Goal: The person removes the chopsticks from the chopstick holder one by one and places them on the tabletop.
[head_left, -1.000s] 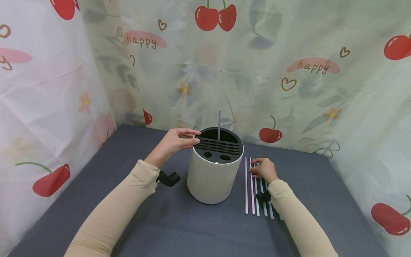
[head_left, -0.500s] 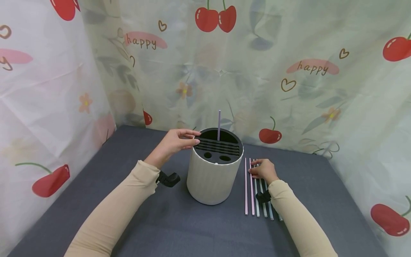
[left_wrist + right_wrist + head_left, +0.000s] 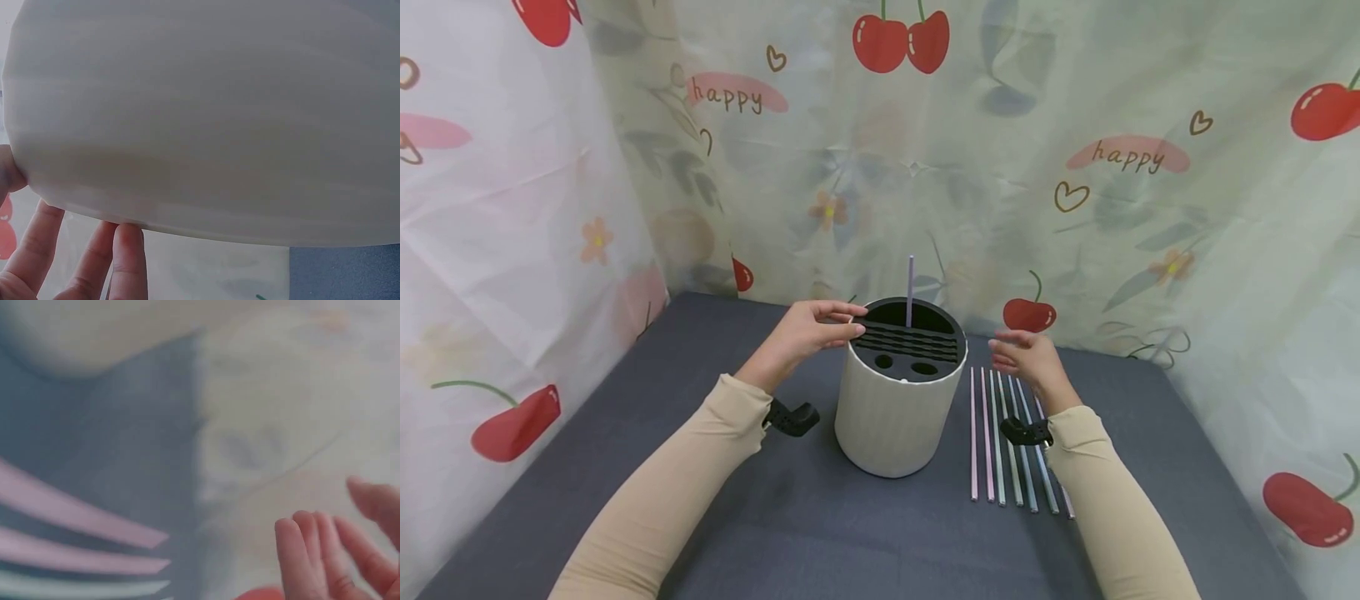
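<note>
A white cylindrical desk holder point(image 3: 891, 425) with a black slotted insert point(image 3: 910, 342) stands upright on the table. One thin purple stick point(image 3: 910, 292) rises from its large rear compartment. My left hand point(image 3: 808, 332) touches the left rim, its fingers fairly straight. In the left wrist view its fingertips point(image 3: 130, 244) lie against the holder's white wall point(image 3: 200, 125). Right of the holder, my right hand point(image 3: 1032, 362) is raised over the far ends of several thin pastel sticks, with nothing between thumb and fingers. Among the sticks is a pink one point(image 3: 973, 442), and the right wrist view shows pink ends point(image 3: 125, 528) below.
The sticks lie roughly parallel on the dark grey tabletop point(image 3: 820, 533), among them a pale blue one point(image 3: 1028, 467). A cherry-patterned curtain point(image 3: 910, 167) encloses the back and both sides. Each wrist wears a black band point(image 3: 793, 417).
My right hand has risen from the sticks and moved back toward the curtain, its fingers spreading apart. The sticks stay on the table. My left hand stays at the holder's rim.
</note>
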Motion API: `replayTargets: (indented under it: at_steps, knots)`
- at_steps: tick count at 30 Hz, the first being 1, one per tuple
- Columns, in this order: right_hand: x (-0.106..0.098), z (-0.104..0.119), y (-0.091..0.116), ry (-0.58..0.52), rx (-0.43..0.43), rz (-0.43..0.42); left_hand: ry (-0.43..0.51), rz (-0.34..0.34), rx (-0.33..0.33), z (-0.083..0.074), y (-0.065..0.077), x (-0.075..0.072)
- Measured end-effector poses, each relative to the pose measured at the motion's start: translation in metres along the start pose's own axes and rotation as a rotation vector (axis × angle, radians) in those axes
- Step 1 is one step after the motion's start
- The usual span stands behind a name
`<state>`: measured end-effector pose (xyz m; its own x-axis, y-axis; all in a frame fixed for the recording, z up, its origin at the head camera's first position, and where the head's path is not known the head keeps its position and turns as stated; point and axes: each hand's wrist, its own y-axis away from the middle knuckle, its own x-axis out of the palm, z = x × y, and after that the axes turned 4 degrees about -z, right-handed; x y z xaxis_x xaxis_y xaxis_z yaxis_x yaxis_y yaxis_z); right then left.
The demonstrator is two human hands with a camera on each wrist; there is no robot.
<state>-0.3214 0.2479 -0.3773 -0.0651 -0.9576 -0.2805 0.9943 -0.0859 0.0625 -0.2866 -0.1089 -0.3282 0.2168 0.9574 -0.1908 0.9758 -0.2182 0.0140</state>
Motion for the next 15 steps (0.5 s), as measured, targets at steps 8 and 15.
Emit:
replayTargets:
  at_steps: [8,15]
  knots:
    - [0.013,0.071,0.029,-0.483,-0.345,0.030,0.008,0.002,0.003,0.001,0.001,0.000]
    - [0.048,0.100,0.051,-0.423,-0.523,0.123,0.002,-0.001,-0.003,0.001,-0.001,0.000]
